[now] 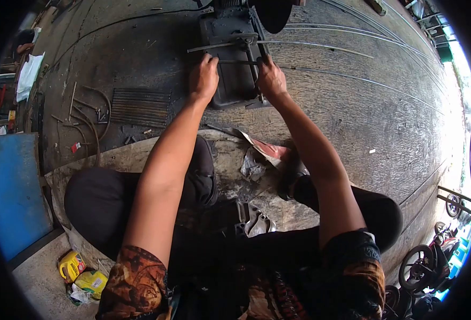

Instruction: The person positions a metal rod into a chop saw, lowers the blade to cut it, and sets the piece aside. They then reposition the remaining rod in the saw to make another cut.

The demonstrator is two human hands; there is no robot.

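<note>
A long thin metal rod runs across the dark base of a cut-off machine and far out to the right. My left hand is closed on the rod's left end, beside the base's left edge. My right hand is closed around the rod at the base's right edge; its fingertips are partly hidden. Just beyond my hands, a second metal rod lies across the machine at its clamp. The dark round disc at the top is cut off by the frame.
Short cut rods lie in a row on the left, near bent hoses. More long rods stretch along the floor at upper right. A blue panel and yellow packages are at left; a motorcycle stands at lower right.
</note>
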